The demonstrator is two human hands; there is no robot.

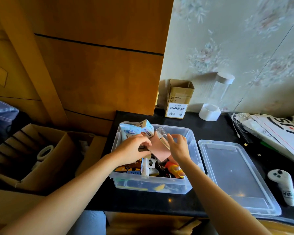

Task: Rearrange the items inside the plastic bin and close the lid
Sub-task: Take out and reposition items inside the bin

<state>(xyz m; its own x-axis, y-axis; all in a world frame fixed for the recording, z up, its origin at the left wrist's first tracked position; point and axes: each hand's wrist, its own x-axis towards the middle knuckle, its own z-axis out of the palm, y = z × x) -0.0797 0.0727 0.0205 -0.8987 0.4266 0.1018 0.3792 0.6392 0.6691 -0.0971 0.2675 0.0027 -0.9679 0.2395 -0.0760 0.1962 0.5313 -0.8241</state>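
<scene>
The bin [153, 185] sits on the worktop [143, 200], lid [236, 175] just beside it, off for access. Left hand [131, 150] pinches the pink card [159, 148]. Right hand [178, 146], fingers relaxed, steadies the clear box [161, 134] beyond.

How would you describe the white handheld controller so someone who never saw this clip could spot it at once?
Start at the clear plastic bin on the black counter, then move right past its flat clear lid. The controller lies just beyond the lid's right edge. It is the only opaque white, stick-shaped thing there, with dark buttons on its far end.
</scene>
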